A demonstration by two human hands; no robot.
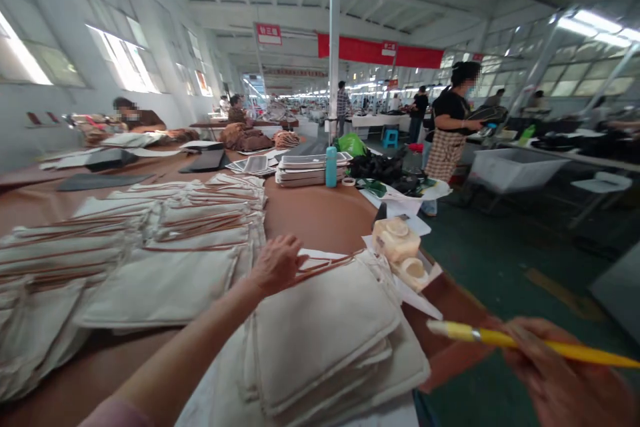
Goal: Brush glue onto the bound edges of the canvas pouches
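Observation:
My right hand is closed around the yellow handle of a brush, its pale tip pointing left toward the stack. My left hand is at the far left corner of a stack of cream fabric pouches with brown-trimmed edges. Its fingers are loosely bent and somewhat apart; whether they touch the trim I cannot tell. White paper lies under the stack. Beyond the stack's right corner stand a yellowed plastic container and a small open-mouthed pot.
Rows of similar cream pouches cover the left of the brown tabletop. A turquoise bottle stands beside stacked panels. Black material is heaped behind. A person in an apron stands near a white bin.

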